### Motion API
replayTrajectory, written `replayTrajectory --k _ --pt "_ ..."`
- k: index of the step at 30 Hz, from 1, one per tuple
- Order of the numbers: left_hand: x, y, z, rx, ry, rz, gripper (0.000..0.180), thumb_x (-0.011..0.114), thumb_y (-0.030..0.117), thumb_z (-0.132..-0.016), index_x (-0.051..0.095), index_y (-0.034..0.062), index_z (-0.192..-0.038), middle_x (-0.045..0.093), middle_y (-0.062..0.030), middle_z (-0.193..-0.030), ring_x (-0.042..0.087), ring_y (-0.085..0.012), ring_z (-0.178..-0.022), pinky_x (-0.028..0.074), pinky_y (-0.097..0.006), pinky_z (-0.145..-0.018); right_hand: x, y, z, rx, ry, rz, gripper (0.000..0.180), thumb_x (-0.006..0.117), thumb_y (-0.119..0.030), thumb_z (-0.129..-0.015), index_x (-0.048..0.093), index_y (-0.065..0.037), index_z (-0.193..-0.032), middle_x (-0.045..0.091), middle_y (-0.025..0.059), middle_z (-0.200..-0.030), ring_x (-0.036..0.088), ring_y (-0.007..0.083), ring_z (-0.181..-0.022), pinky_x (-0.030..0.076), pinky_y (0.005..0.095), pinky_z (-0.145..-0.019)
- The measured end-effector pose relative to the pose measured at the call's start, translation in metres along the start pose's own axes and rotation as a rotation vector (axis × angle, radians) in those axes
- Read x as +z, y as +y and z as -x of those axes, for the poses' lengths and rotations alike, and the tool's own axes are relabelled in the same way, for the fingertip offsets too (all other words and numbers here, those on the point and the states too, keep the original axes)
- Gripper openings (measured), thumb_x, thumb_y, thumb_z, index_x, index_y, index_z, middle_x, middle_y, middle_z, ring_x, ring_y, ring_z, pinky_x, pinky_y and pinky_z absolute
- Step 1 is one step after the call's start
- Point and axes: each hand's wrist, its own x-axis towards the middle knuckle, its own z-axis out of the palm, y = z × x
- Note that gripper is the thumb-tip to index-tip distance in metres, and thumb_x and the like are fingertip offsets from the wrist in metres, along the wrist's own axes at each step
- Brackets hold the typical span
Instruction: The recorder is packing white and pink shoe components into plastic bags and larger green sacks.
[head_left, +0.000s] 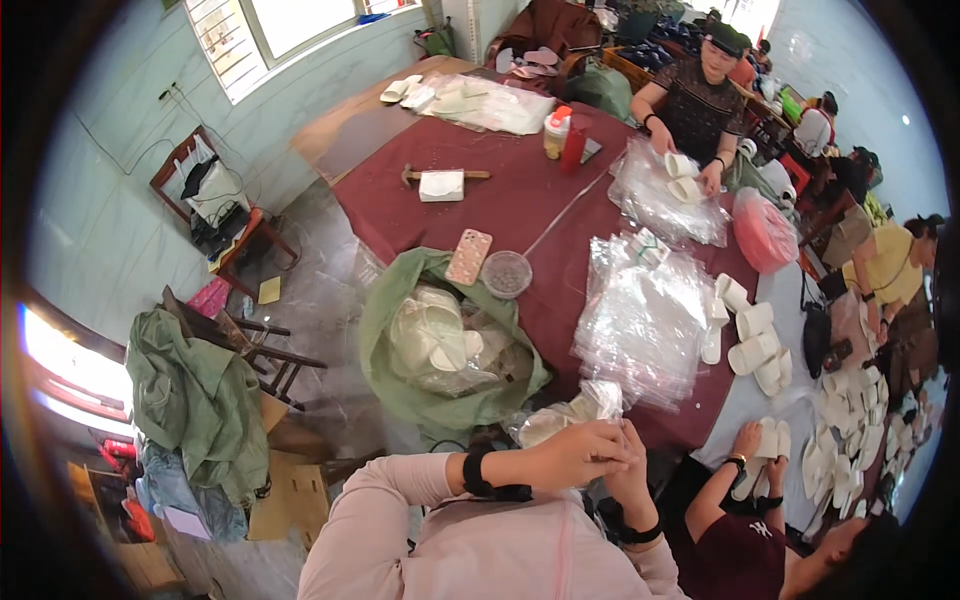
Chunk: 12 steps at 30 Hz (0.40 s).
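My left hand [592, 450] reaches across from the left, its fingers bent and pressed together. Against it is my right hand [630, 472], also closed, fingertips pointing up. Both pinch at a clear plastic bag [603, 398] with pale slippers [543, 425] in it, just beyond my knuckles; the gripped edge is mostly hidden by my fingers. Just left of the bag stands an open green sack [385, 375] filled with bagged slippers [430, 325]. A stack of clear plastic bags [640, 320] lies on the dark red tabletop [400, 230] ahead of my hands.
A pink phone [468, 257] and a round tub [507, 274] sit beyond the sack. A hammer [480, 175], a white block [441, 186] and bottles [556, 132] stand farther back. Loose slippers [755, 320] lie right. Co-workers [690, 110] handle slippers across the table and at my right.
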Motion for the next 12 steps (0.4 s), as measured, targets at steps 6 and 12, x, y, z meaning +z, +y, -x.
replayTrajectory --k 6,12 --pt "-0.101 -0.025 0.044 0.091 0.409 -0.419 0.036 0.065 0.016 -0.076 0.059 0.0092 -0.111 0.055 -0.0098 -0.105 0.050 -0.0286 -0.103 0.040 -0.038 -0.089 0.022 -0.001 -0.054 0.116 0.240 -0.035 0.014 0.054 -0.010 -0.087 0.052 -0.002 -0.098 0.054 -0.0006 -0.082 0.047 0.0075 -0.075 0.039 0.0195 -0.068" --pt "-0.197 -0.141 0.173 -1.052 0.565 -1.564 0.093 0.071 0.034 -0.067 0.017 0.0203 -0.142 0.027 -0.0162 -0.140 0.032 -0.0421 -0.123 0.023 -0.063 -0.093 0.065 -0.032 -0.101 0.177 0.214 -0.649 0.019 0.052 -0.012 -0.090 0.054 -0.003 -0.107 0.051 -0.0017 -0.089 0.043 0.0053 -0.080 0.036 0.0210 -0.067"
